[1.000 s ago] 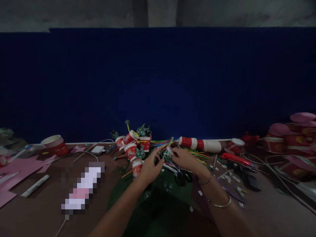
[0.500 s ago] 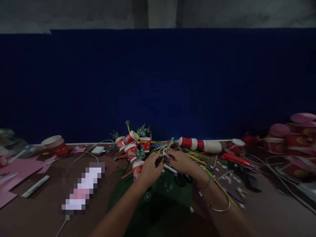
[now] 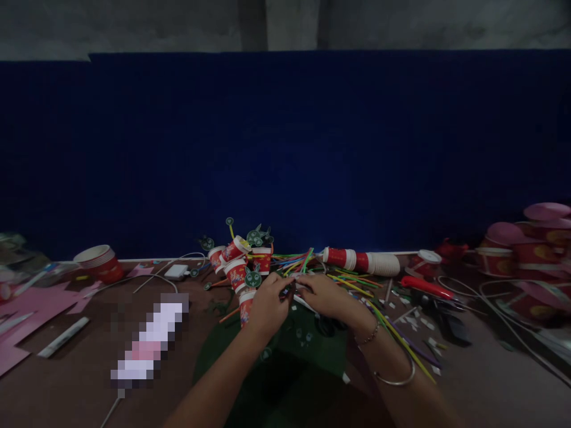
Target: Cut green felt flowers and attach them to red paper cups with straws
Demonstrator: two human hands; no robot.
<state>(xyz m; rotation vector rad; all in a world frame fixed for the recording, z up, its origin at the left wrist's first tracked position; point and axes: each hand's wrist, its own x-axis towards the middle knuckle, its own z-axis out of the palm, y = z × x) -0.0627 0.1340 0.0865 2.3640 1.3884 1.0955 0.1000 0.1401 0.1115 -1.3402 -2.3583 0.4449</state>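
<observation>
Close together at the middle of the table are my left hand (image 3: 271, 304) and my right hand (image 3: 325, 296), with fingertips pinched and nearly meeting. Whatever small thing lies between them is too dark and too covered to name. Just below my right hand lie dark-handled scissors (image 3: 329, 325), partly hidden, on a dark green sheet (image 3: 307, 368). Beside my left hand are printed red paper cups (image 3: 236, 273) with green cut-out animal faces (image 3: 253, 277) on coloured sticks. A bundle of coloured pipe cleaners or straws (image 3: 307, 260) lies behind my fingers.
Stacked red and white paper cups (image 3: 377, 263) lie on their side at the back. A red-handled tool (image 3: 428, 288) and paper scraps are to the right. Leftward are a blurred-out phone-like object (image 3: 149, 339), a marker (image 3: 63, 337), pink paper (image 3: 40, 303) and a cup stack (image 3: 100, 264).
My right hand has shifted slightly left and down, closer to my left hand. The white ring-like thing seen by its fingers earlier is now mostly covered.
</observation>
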